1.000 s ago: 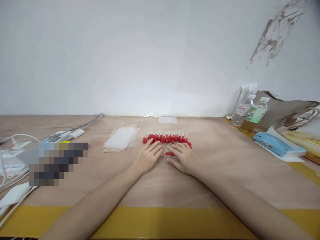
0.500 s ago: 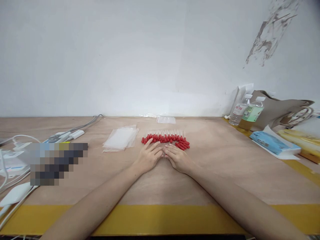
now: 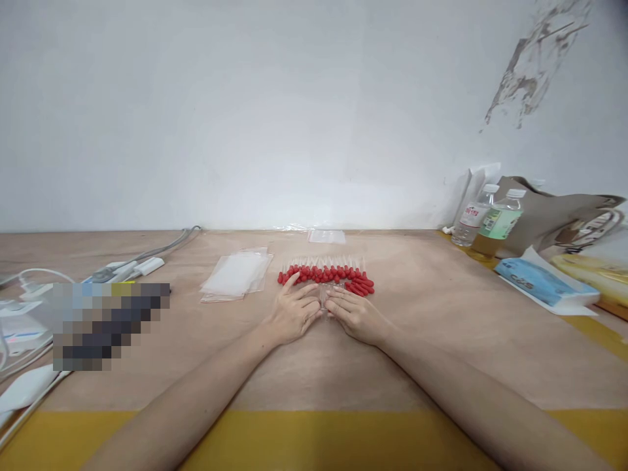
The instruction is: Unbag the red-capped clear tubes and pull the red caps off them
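In the head view, both hands are lying palm down on the table (image 3: 441, 314), fingertips meeting at the middle. The left hand (image 3: 292, 311) is resting at 6 o'clock of the droppers (image 3: 326, 273), a row of red-bulbed tubes, its index finger touching the leftmost bulbs. The right hand (image 3: 356, 313) is lying just beside it, fingers pointing toward 10 o'clock. Between the fingertips a small clear bag (image 3: 328, 296) is pressed flat (its contents are too faint to tell). Neither grip is closing around anything: fingers are stretched out, flat and loosely spread.

A stack of bags (image 3: 238, 275) is lying at 9 o'clock of the droppers, near them. Two bottles (image 3: 483, 226) are standing well apart at 2 o'clock, by the wall. Cables (image 3: 147, 258) are trailing off at 9 o'clock.
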Demonstrator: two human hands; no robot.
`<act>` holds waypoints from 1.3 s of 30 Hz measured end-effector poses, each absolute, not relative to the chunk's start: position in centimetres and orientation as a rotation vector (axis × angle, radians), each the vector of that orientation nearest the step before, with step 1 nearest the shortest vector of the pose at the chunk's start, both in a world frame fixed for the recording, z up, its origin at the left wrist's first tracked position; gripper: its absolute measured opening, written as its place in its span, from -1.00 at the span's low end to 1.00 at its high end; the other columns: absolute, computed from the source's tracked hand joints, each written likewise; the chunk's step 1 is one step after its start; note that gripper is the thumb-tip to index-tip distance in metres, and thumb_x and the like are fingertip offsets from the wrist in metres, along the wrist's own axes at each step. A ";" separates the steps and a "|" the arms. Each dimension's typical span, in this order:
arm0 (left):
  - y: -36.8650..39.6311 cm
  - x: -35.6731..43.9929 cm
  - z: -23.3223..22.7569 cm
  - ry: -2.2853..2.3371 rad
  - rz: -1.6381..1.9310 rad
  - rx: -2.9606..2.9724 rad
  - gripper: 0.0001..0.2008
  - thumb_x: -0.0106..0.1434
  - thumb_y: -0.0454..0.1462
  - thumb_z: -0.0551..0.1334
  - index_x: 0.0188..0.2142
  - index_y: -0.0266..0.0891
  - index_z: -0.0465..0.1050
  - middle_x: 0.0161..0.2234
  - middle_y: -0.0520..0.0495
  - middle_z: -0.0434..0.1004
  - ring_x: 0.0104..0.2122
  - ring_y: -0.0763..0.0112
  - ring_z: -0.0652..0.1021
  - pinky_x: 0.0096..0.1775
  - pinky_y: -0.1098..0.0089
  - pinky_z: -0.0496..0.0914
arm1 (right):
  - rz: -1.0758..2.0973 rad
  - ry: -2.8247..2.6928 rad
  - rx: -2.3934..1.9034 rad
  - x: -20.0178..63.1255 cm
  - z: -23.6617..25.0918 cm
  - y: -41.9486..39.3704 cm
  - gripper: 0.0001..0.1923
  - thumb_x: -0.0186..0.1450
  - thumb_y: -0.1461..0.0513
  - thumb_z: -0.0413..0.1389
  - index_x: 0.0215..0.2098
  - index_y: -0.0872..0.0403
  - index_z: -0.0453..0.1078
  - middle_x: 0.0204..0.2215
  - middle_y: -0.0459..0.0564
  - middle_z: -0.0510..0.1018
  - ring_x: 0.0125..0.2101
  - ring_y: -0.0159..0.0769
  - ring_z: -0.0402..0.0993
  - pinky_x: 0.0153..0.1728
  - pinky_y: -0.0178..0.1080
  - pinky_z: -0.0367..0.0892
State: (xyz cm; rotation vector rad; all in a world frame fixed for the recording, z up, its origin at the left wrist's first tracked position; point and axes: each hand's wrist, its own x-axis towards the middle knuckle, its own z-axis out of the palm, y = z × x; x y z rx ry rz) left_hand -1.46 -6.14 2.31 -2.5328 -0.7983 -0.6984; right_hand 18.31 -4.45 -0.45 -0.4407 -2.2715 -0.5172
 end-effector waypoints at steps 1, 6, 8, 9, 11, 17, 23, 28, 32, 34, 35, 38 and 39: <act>-6.2 -1.5 2.3 -0.797 -0.701 -2.536 -0.78 0.26 -0.28 0.02 -0.46 -0.23 0.36 -0.39 0.02 0.55 -0.03 0.33 0.39 0.15 0.01 -0.19 | -0.530 -2.277 -0.431 18.4 -0.5 -4.5 -0.78 0.27 0.32 -0.06 -0.19 0.21 0.36 -0.22 0.12 0.51 -0.07 -0.26 0.34 0.02 -0.13 0.27; -6.1 -1.5 2.3 -0.793 -0.694 -2.560 -0.78 0.26 -0.28 0.01 -0.44 -0.23 0.36 -0.36 0.01 0.55 -0.04 0.36 0.40 0.15 0.05 -0.14 | -0.605 -2.316 -0.399 18.9 -0.2 -4.6 -0.76 0.27 0.35 -0.08 -0.15 0.22 0.34 -0.18 0.14 0.49 -0.02 -0.23 0.29 0.03 -0.10 0.25; -6.1 -1.5 2.2 -0.796 -0.699 -2.573 -0.77 0.27 -0.28 0.00 -0.45 -0.23 0.36 -0.37 0.02 0.55 -0.05 0.36 0.40 0.15 0.06 -0.13 | -0.638 -2.318 -0.372 19.1 0.0 -4.7 -0.75 0.27 0.38 -0.10 -0.15 0.24 0.34 -0.18 0.15 0.49 -0.02 -0.23 0.29 0.03 -0.11 0.26; -6.1 -1.5 2.2 -0.802 -0.704 -2.576 -0.77 0.27 -0.28 0.00 -0.45 -0.23 0.36 -0.38 0.02 0.55 -0.04 0.36 0.40 0.14 0.05 -0.13 | -0.647 -2.316 -0.363 19.1 0.1 -4.7 -0.75 0.27 0.39 -0.10 -0.15 0.24 0.34 -0.18 0.16 0.49 -0.02 -0.23 0.29 0.03 -0.11 0.26; -6.1 -1.5 2.2 -0.810 -0.711 -2.580 -0.76 0.27 -0.28 -0.01 -0.45 -0.22 0.36 -0.37 0.01 0.55 -0.03 0.36 0.39 0.14 0.05 -0.12 | -0.642 -2.316 -0.359 19.2 0.3 -4.7 -0.73 0.27 0.40 -0.12 -0.14 0.23 0.34 -0.18 0.16 0.49 -0.01 -0.24 0.28 0.03 -0.11 0.25; -6.1 -1.5 2.3 -0.795 -0.743 -2.575 -0.77 0.27 -0.28 0.00 -0.43 -0.22 0.38 -0.39 0.01 0.55 -0.06 0.35 0.42 0.13 0.07 -0.08 | -0.641 -2.346 -0.330 19.6 0.6 -4.8 -0.70 0.29 0.39 -0.15 -0.11 0.23 0.34 -0.16 0.16 0.48 0.02 -0.25 0.23 0.04 -0.11 0.23; -6.0 -1.7 2.1 -0.795 -0.737 -2.612 -0.78 0.27 -0.29 -0.01 -0.38 -0.22 0.38 -0.39 0.02 0.55 -0.05 0.37 0.40 0.11 0.10 -0.05 | -0.703 -2.344 -0.282 19.8 1.1 -4.8 -0.68 0.29 0.40 -0.18 -0.10 0.24 0.33 -0.17 0.14 0.48 0.02 -0.25 0.24 0.03 -0.12 0.25; -6.2 -1.9 2.2 -0.806 -0.740 -2.619 -0.77 0.27 -0.29 -0.02 -0.35 -0.20 0.40 -0.33 0.01 0.54 -0.04 0.35 0.39 0.10 0.11 -0.01 | -0.612 -2.361 -0.280 20.3 1.0 -4.6 -0.67 0.29 0.39 -0.17 -0.05 0.21 0.30 -0.13 0.13 0.46 0.03 -0.26 0.22 0.05 -0.11 0.23; -5.7 -3.1 2.1 -0.938 -0.777 -2.581 -0.74 0.29 -0.29 -0.06 -0.33 -0.21 0.39 -0.32 -0.02 0.51 -0.10 0.33 0.40 0.02 0.14 0.14 | -0.559 -2.243 -0.438 21.6 0.7 -3.7 -0.67 0.29 0.36 -0.14 -0.02 0.14 0.28 -0.13 0.09 0.46 0.01 -0.26 0.25 0.02 -0.08 0.24; -5.3 -3.7 1.8 -1.065 -0.792 -2.540 -0.72 0.29 -0.27 -0.08 -0.38 -0.23 0.37 -0.38 -0.04 0.46 -0.25 0.36 0.44 -0.15 0.26 0.29 | -0.549 -2.130 -0.633 22.2 0.6 -3.2 -0.70 0.28 0.31 -0.08 -0.03 0.07 0.30 -0.18 0.05 0.49 -0.08 -0.27 0.35 -0.04 -0.12 0.27; -5.1 -3.9 1.6 -1.123 -0.797 -2.529 -0.70 0.30 -0.25 -0.09 -0.41 -0.23 0.36 -0.41 -0.05 0.42 -0.34 0.39 0.43 -0.25 0.33 0.33 | -0.545 -2.080 -0.735 22.3 0.5 -3.0 -0.71 0.27 0.28 -0.05 -0.06 0.03 0.32 -0.22 0.04 0.50 -0.16 -0.28 0.39 -0.09 -0.14 0.28; -4.5 -4.0 1.0 -1.247 -0.828 -2.531 -0.70 0.30 -0.24 -0.10 -0.40 -0.24 0.34 -0.45 -0.02 0.30 -0.47 0.46 0.38 -0.40 0.44 0.33 | -0.431 -1.968 -0.990 22.7 0.2 -2.3 -0.74 0.26 0.20 -0.04 -0.11 0.03 0.36 -0.35 0.05 0.49 -0.38 -0.32 0.40 -0.31 -0.23 0.30; -4.3 -3.9 0.8 -1.268 -0.840 -2.543 -0.72 0.29 -0.25 -0.10 -0.36 -0.24 0.35 -0.43 -0.02 0.28 -0.46 0.46 0.38 -0.38 0.44 0.34 | -0.344 -1.925 -1.048 22.9 0.1 -2.0 -0.72 0.27 0.18 -0.06 -0.12 0.06 0.36 -0.37 0.06 0.47 -0.41 -0.33 0.38 -0.36 -0.25 0.29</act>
